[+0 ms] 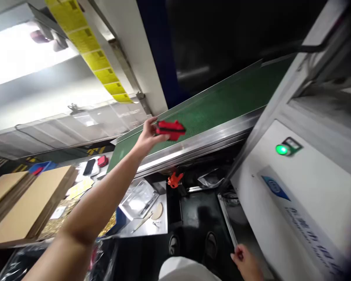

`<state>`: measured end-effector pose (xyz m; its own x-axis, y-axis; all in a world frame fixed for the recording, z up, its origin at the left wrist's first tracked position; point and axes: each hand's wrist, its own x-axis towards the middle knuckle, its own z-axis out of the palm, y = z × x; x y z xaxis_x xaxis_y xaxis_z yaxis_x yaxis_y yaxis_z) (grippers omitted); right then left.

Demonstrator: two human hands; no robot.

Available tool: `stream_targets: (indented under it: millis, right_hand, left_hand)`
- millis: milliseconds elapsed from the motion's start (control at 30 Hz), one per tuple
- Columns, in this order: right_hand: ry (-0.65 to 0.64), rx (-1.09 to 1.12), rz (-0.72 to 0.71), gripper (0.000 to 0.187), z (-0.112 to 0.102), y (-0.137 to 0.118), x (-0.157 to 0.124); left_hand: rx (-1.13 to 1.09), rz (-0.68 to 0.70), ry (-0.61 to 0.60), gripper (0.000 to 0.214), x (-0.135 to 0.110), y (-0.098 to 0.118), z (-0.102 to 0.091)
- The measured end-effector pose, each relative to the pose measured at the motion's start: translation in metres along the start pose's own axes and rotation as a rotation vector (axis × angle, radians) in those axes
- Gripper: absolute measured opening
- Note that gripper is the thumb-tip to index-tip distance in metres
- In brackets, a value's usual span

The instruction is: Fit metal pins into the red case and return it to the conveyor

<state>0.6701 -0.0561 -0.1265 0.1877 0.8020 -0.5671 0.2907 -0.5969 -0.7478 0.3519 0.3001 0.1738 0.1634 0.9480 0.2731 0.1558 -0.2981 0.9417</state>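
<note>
green conveyor belt [222, 105], steel edge, dim workshop

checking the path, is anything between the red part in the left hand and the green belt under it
Nothing visible. The left hand holds the red part right over the green belt, and the belt around it looks bare. Whether the part already touches the belt cannot be told.

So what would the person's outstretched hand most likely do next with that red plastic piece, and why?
Probably lift it clear of the belt and draw it back. The left hand already grips the red plastic part at one end, just above the green conveyor belt, arm fully stretched. The right hand is low by the white machine cabinet, so it isn't helping.
</note>
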Motion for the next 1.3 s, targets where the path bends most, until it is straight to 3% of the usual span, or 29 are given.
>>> stream_targets:
  millis: [67, 133, 267, 367, 433, 500, 567, 700, 800, 900, 1033, 1167, 1300]
  right_hand:
    - [-0.079, -0.062, -0.037, 0.032, 0.037, -0.006, 0.031]
    - [-0.165, -0.121, -0.096, 0.033, 0.081, -0.027, 0.054]
    - [-0.285, -0.275, -0.167, 0.030, 0.184, -0.092, 0.075]
    - [-0.212, -0.421, -0.137, 0.044, 0.256, -0.133, 0.082]
    - [-0.137, -0.504, -0.073, 0.060, 0.290, -0.149, 0.085]
    - [-0.088, -0.547, -0.005, 0.065, 0.310, -0.157, 0.086]
    - [-0.086, -0.533, 0.046, 0.058, 0.318, -0.160, 0.087]
    - [-0.130, -0.357, 0.131, 0.035, 0.312, -0.161, 0.086]
    - [-0.140, -0.163, 0.176, 0.034, 0.301, -0.164, 0.087]
    - [-0.178, 0.022, 0.188, 0.036, 0.288, -0.166, 0.090]
    - [-0.215, 0.173, 0.241, 0.033, 0.273, -0.164, 0.085]
    - [-0.321, 0.320, 0.188, 0.042, 0.269, -0.174, 0.055]
    - [-0.508, 0.402, 0.041, 0.062, 0.264, -0.212, 0.000]
  left_hand:
    - [-0.091, -0.134, 0.103, 0.083, -0.078, 0.003, -0.054]
    - [-0.169, -0.305, 0.246, 0.076, -0.159, 0.000, -0.100]
    - [-0.379, -0.568, 0.478, 0.073, -0.297, -0.018, -0.160]
    - [-0.560, -0.640, 0.650, 0.074, -0.373, -0.031, -0.192]
    - [-0.644, -0.675, 0.749, 0.074, -0.413, -0.038, -0.212]
    - [-0.716, -0.721, 0.839, 0.069, -0.447, -0.042, -0.230]
    - [-0.806, -0.782, 0.936, 0.059, -0.473, -0.043, -0.245]
    - [-0.997, -0.919, 1.121, 0.049, -0.503, -0.041, -0.260]
    - [-1.074, -0.970, 1.191, 0.049, -0.507, -0.041, -0.259]
    - [-1.153, -0.870, 1.007, 0.047, -0.501, -0.044, -0.247]
    - [-1.161, -0.690, 0.746, 0.045, -0.479, -0.045, -0.218]
    - [-1.232, -0.633, 0.624, 0.059, -0.445, -0.033, -0.184]
    - [-1.233, -0.616, 0.605, 0.060, -0.414, -0.016, -0.160]
